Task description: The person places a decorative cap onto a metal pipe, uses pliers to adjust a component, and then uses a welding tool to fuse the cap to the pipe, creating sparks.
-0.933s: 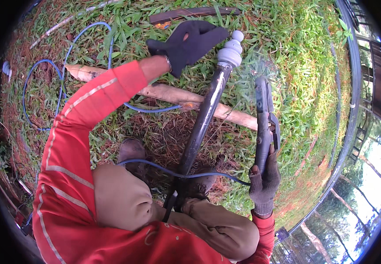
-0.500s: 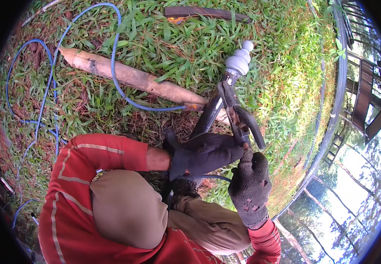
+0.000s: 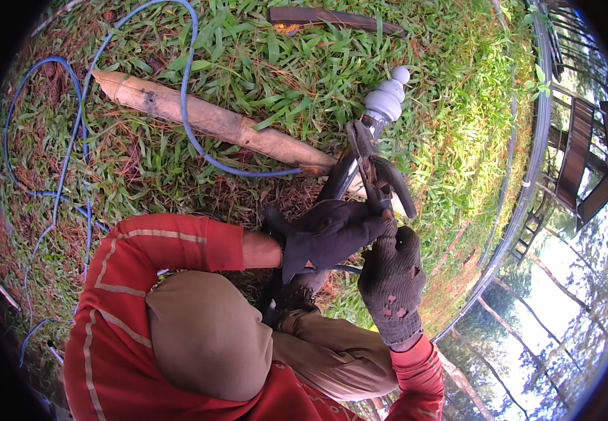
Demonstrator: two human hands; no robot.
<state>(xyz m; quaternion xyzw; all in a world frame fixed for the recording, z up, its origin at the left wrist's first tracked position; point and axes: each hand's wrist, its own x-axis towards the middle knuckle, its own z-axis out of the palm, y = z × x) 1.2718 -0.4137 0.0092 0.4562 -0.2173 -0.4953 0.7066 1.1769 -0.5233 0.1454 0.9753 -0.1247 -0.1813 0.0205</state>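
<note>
My left hand (image 3: 335, 228), in a dark knit glove, is closed round a dark pole (image 3: 339, 181) that slants up to the right. Stacked white rounded knobs (image 3: 386, 98) cap the pole's far end. Against its upper part sits a dark metal fitting with a curved arm (image 3: 393, 184). At the fitting's lower end, my right hand (image 3: 392, 284), in a worn glove with holes, has its fingers closed in a pinch beside my left fingertips. A bare fingertip shows there. What the pinch holds is hidden. A short piece of blue cable (image 3: 346, 269) passes behind the hands.
A pointed wooden stake (image 3: 213, 123) lies on the grass left of the pole. Loops of blue cable (image 3: 186, 105) spread over it and to the left. A curved dark strip (image 3: 335, 19) lies at the top. A rounded brown cloth shape (image 3: 209, 337) sits between my arms. Thick bundled cables (image 3: 537, 126) run along the right.
Both hands stay together at the fitting. My right hand has shifted slightly up and left, and my left forearm slightly right. The view has moved a little.
</note>
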